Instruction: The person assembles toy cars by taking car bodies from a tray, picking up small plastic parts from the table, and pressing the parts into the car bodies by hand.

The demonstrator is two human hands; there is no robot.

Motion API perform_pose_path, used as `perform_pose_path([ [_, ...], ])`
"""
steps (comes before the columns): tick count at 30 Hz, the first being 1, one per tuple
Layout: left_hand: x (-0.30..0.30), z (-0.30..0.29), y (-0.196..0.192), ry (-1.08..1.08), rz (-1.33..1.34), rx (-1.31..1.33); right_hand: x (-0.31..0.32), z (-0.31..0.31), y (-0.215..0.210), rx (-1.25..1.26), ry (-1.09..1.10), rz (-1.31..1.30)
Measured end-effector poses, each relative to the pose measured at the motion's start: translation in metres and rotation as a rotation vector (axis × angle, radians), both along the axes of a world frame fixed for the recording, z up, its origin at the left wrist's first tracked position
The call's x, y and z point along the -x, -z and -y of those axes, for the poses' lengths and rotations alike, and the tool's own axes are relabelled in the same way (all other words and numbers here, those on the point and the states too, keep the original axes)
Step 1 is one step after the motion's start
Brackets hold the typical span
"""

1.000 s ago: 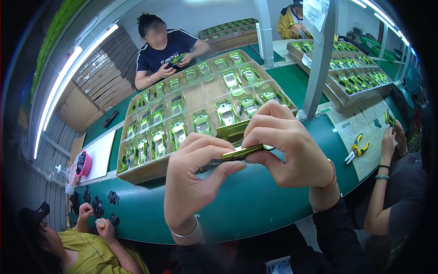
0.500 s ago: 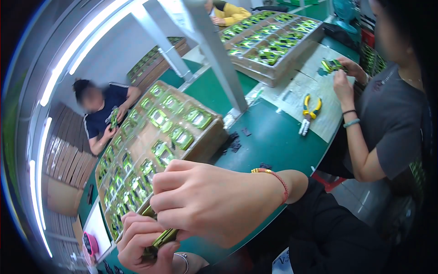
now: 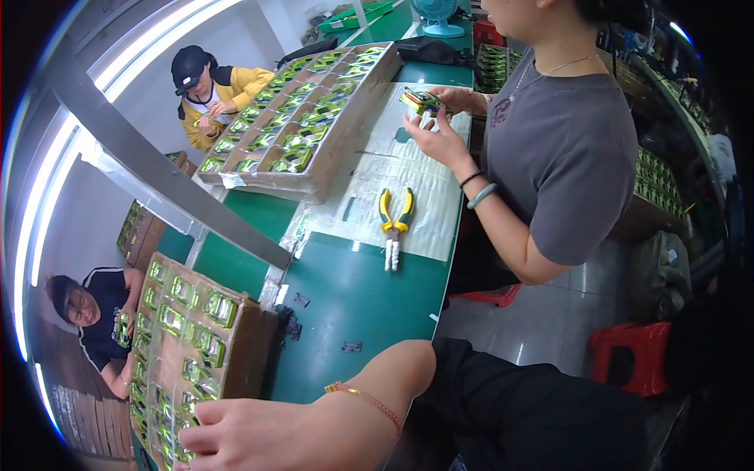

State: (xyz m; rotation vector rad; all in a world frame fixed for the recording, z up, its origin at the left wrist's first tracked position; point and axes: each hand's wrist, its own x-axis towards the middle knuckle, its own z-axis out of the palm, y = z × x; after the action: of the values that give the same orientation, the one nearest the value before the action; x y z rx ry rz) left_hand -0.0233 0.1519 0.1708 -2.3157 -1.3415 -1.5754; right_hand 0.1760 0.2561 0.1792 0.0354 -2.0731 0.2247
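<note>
Tray of small green parts (image 3: pixel 188 345) at your right hand's (image 3: pixel 259 436) ten o'clock.
Your fingers curl loosely just beside its near edge, pinching nothing visible; your left hand is out of view. Likely light but floppy cardboard, so grip it underneath at both ends. Yellow-handled pliers (image 3: pixel 394 220) lie well apart at one o'clock.

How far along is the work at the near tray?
Done: the near tray looks full of green parts. In hand: the right hand is beside the tray; what it holds is hidden. Left: unclear; the pliers lie untouched.
</note>
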Motion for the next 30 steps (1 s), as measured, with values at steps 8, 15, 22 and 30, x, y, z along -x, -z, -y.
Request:
perform_pose_path([
  [8, -0.015, -0.017, 0.004, -0.055, -0.132, -0.02, -0.011, 0.014, 0.007, 0.077, -0.303, -0.023],
  [15, -0.012, -0.004, 0.002, -0.188, -0.255, -0.042, 0.011, 0.013, 0.002, -0.05, 0.037, 0.122],
  [22, 0.004, 0.05, 0.022, -0.334, -0.312, 0.152, 0.064, 0.033, 0.082, -0.093, 0.164, -0.161],
  [30, -0.011, 0.09, 0.058, -0.358, -0.35, 0.237, 0.03, 0.076, 0.113, -0.178, 0.21, 0.032],
])
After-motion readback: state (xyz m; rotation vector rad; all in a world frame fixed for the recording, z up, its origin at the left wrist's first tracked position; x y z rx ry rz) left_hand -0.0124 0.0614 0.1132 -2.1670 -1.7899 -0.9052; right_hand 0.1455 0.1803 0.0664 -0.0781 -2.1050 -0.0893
